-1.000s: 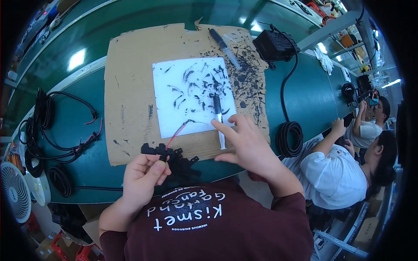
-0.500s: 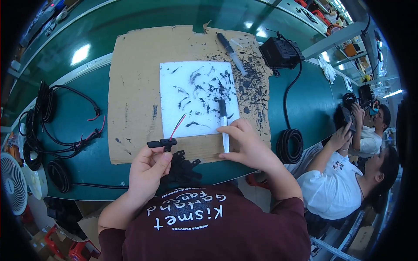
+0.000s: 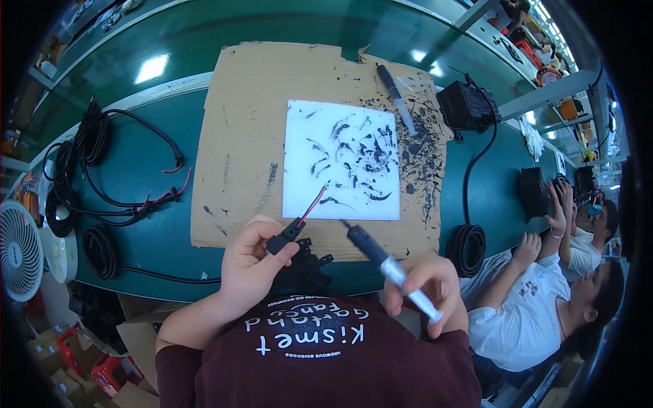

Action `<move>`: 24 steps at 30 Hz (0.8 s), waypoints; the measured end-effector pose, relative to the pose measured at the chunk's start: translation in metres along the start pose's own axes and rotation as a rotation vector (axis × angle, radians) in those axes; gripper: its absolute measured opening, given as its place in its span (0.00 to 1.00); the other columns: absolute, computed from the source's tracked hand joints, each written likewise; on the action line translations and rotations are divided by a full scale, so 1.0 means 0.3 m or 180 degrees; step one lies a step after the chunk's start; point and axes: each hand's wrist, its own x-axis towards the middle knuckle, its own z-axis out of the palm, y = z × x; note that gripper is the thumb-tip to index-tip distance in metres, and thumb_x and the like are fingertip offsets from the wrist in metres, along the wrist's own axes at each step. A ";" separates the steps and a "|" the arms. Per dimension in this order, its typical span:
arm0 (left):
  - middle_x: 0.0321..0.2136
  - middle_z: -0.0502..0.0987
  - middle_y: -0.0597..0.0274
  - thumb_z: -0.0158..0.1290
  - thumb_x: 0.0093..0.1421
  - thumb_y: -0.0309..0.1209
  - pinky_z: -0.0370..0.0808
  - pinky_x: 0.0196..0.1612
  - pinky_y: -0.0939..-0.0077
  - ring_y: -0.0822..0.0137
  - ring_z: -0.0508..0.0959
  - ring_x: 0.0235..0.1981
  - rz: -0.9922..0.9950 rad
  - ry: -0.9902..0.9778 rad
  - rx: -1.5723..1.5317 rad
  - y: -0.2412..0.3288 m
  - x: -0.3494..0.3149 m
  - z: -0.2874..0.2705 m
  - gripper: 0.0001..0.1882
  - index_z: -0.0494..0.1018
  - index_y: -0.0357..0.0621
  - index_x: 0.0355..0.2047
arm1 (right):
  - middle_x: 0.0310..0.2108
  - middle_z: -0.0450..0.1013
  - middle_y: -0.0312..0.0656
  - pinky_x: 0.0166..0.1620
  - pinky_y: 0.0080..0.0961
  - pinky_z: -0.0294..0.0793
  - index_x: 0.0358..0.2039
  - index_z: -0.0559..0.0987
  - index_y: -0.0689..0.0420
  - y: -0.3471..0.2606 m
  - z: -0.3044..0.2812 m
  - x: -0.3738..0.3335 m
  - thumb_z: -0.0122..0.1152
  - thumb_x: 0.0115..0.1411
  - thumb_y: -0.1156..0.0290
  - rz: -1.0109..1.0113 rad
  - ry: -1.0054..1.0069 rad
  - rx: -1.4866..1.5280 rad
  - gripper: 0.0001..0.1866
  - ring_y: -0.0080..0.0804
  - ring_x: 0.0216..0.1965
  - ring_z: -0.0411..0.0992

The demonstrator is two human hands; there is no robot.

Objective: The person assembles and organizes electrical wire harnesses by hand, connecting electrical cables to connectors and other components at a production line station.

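Note:
Between the thumb and fingers of my left hand (image 3: 252, 265) is a small black connector (image 3: 284, 238), tilted, its short red and black wires (image 3: 314, 202) pointing up over the white foam sheet (image 3: 306, 207). My right hand (image 3: 439, 280), slightly blurred, is closed around a syringe (image 3: 377, 251) with a dark filling. The syringe's tip points up and left, just below the sheet's front edge and apart from the connector. Black smears cover much of the sheet, which lies on stained cardboard (image 3: 238, 136). Several black connector parts (image 3: 309, 272) lie at the table edge, partly hidden behind my left hand.
A second syringe (image 3: 397, 98) lies on the cardboard's far right. Black cables (image 3: 95, 132) sit on the left, a cable coil (image 3: 466, 251) and a black box (image 3: 468, 105) on the right. Beyond the right side sit two people (image 3: 520, 299). A white fan (image 3: 20, 251) stands left.
My right hand has lifted the syringe off the foam sheet and drawn it toward me, tilting it. My left hand has turned the connector. The whole view has shifted slightly.

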 end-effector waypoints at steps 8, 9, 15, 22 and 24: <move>0.34 0.65 0.61 0.53 0.52 0.12 0.68 0.32 0.88 0.78 0.70 0.28 0.0520 -0.0093 0.0302 0.017 -0.016 0.011 0.11 0.70 0.35 0.36 | 0.38 0.72 0.52 0.35 0.26 0.70 0.48 0.71 0.69 0.026 0.016 0.074 0.73 0.45 0.63 0.0030 -0.0431 -0.0600 0.33 0.36 0.34 0.71; 0.34 0.65 0.61 0.53 0.52 0.12 0.68 0.32 0.88 0.78 0.70 0.28 0.0520 -0.0096 0.0298 0.017 -0.017 0.011 0.11 0.70 0.35 0.36 | 0.37 0.72 0.52 0.35 0.26 0.70 0.47 0.71 0.68 0.028 0.017 0.074 0.72 0.45 0.62 -0.0003 -0.0429 -0.0663 0.33 0.37 0.34 0.71; 0.33 0.65 0.62 0.54 0.50 0.11 0.67 0.33 0.89 0.79 0.69 0.29 0.0656 -0.0098 0.0461 0.017 -0.023 0.014 0.12 0.71 0.34 0.36 | 0.36 0.72 0.52 0.33 0.27 0.68 0.46 0.73 0.67 0.030 0.016 0.077 0.71 0.46 0.58 -0.0085 -0.0551 -0.0867 0.32 0.40 0.32 0.71; 0.32 0.65 0.63 0.56 0.50 0.13 0.64 0.32 0.89 0.79 0.67 0.28 0.0718 -0.0114 0.0531 0.018 -0.028 0.017 0.13 0.71 0.35 0.37 | 0.36 0.72 0.52 0.33 0.28 0.68 0.47 0.73 0.66 0.037 0.011 0.073 0.71 0.46 0.58 -0.0039 -0.0593 -0.0934 0.32 0.40 0.32 0.70; 0.32 0.65 0.64 0.56 0.50 0.13 0.64 0.32 0.89 0.79 0.67 0.28 0.0691 -0.0092 0.0484 0.024 -0.029 0.019 0.13 0.71 0.35 0.37 | 0.36 0.72 0.52 0.34 0.28 0.68 0.47 0.73 0.66 0.035 0.014 0.076 0.71 0.46 0.58 -0.0042 -0.0571 -0.0931 0.32 0.40 0.33 0.70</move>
